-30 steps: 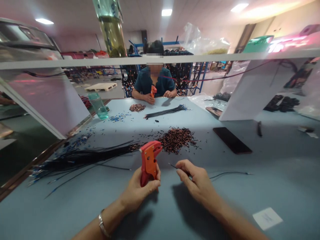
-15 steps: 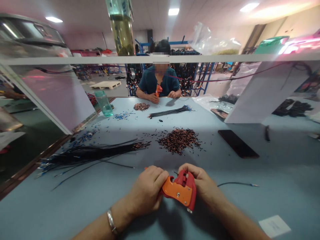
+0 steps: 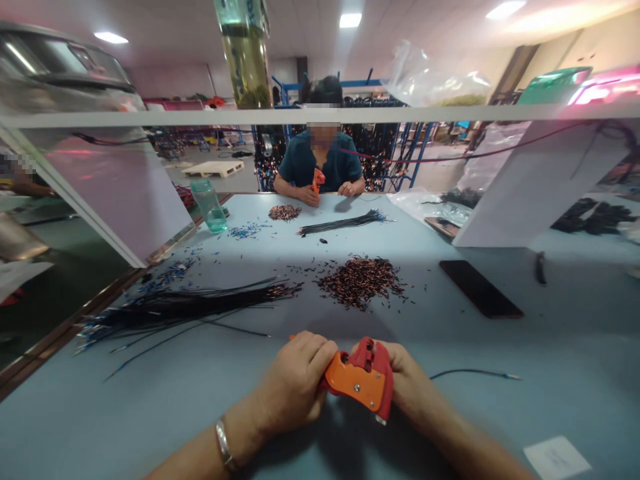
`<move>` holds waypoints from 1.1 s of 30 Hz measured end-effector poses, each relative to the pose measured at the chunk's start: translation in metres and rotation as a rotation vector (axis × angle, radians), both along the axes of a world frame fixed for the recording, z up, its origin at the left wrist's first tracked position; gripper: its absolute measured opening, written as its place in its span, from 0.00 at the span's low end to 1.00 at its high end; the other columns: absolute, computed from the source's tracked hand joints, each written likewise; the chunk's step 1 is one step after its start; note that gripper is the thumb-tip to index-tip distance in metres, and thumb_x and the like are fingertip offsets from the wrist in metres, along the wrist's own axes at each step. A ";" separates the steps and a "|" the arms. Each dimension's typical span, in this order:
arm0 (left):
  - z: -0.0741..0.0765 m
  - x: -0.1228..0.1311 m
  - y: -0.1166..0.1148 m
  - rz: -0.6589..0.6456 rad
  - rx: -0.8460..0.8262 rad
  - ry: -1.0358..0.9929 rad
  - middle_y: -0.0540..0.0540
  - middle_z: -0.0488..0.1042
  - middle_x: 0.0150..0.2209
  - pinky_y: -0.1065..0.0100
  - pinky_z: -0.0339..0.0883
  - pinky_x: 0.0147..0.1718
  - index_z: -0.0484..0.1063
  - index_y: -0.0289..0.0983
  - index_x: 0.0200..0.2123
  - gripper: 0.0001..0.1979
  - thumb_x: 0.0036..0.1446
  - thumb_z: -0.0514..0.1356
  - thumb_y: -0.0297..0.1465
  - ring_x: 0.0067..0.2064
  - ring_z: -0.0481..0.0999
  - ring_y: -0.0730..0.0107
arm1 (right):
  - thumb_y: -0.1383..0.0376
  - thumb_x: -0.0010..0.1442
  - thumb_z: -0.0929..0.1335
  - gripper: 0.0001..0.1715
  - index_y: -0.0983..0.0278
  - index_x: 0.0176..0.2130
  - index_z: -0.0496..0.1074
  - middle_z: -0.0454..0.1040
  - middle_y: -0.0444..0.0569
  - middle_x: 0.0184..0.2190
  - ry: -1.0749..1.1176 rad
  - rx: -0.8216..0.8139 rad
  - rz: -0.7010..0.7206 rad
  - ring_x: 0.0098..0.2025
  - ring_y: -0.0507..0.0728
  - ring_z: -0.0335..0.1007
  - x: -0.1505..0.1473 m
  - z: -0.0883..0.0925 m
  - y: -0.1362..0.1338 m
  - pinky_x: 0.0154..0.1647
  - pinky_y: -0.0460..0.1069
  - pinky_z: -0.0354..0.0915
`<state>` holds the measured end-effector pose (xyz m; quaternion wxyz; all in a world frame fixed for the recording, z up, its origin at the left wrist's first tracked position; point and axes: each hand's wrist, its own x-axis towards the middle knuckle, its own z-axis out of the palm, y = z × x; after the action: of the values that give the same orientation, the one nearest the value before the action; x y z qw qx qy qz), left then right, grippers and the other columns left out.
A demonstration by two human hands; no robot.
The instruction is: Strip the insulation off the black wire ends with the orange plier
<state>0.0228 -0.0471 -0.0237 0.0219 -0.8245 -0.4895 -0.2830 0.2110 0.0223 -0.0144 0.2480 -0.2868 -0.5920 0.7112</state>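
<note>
My left hand (image 3: 300, 377) is wrapped round the handles of a wire stripper (image 3: 356, 383) with an orange body and red jaws. Close against the far right side of the jaws is my right hand (image 3: 406, 377), its fingers closed and partly hidden by the tool. From behind that hand a thin black wire (image 3: 467, 371) runs out to the right, tipped with a blue and metal end. Where the wire's other end lies is hidden. Beyond the hands is a heap of short black and copper-coloured offcuts (image 3: 361, 281). A bundle of black wires (image 3: 185, 303) lies to the left.
A phone (image 3: 480, 288) lies at the right, near a paper slip (image 3: 557, 457). A white shelf (image 3: 430, 115) spans the table above a bottle (image 3: 209, 208). Opposite, a person (image 3: 320, 163) holds a similar orange tool. Blue bits (image 3: 170, 275) are scattered at left.
My right hand has drawn in lower behind the stripper's jaws, and the short dark wire end seen above them is out of sight. My left hand keeps its grip.
</note>
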 end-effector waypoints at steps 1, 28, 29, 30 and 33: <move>0.000 0.000 0.000 0.002 -0.004 0.001 0.40 0.72 0.36 0.59 0.64 0.33 0.61 0.35 0.45 0.17 0.50 0.52 0.22 0.35 0.68 0.58 | 0.63 0.53 0.71 0.12 0.65 0.23 0.68 0.65 0.40 0.21 -0.002 0.001 -0.001 0.25 0.49 0.58 0.000 0.000 -0.001 0.28 0.44 0.59; 0.003 0.003 0.000 0.011 -0.024 0.017 0.41 0.72 0.35 0.61 0.64 0.32 0.63 0.36 0.42 0.15 0.49 0.51 0.23 0.34 0.69 0.59 | 0.64 0.50 0.69 0.12 0.63 0.22 0.63 0.62 0.39 0.19 -0.067 0.186 -0.030 0.24 0.51 0.58 0.000 0.002 -0.004 0.28 0.46 0.59; 0.003 0.003 0.000 0.011 -0.027 0.018 0.41 0.72 0.35 0.61 0.64 0.32 0.63 0.36 0.42 0.16 0.48 0.51 0.23 0.34 0.69 0.59 | 0.64 0.50 0.69 0.12 0.63 0.21 0.63 0.62 0.39 0.19 -0.073 0.192 -0.034 0.25 0.51 0.58 0.000 0.001 -0.004 0.28 0.46 0.59; 0.003 0.003 0.000 0.011 -0.029 0.020 0.41 0.72 0.35 0.61 0.64 0.32 0.62 0.36 0.42 0.16 0.48 0.51 0.22 0.34 0.69 0.59 | 0.64 0.50 0.69 0.12 0.63 0.21 0.63 0.62 0.39 0.19 -0.078 0.198 -0.037 0.24 0.50 0.57 0.000 0.000 -0.004 0.28 0.45 0.58; 0.002 0.003 0.001 0.018 -0.021 0.030 0.41 0.72 0.34 0.62 0.63 0.32 0.63 0.36 0.42 0.15 0.49 0.51 0.23 0.34 0.69 0.60 | 0.64 0.50 0.69 0.11 0.63 0.22 0.64 0.62 0.39 0.19 -0.088 0.202 -0.041 0.24 0.50 0.56 -0.001 -0.002 -0.004 0.27 0.45 0.58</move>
<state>0.0262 -0.0464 -0.0216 0.0231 -0.8245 -0.4993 -0.2651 0.2099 0.0183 -0.0163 0.2638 -0.3035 -0.6652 0.6292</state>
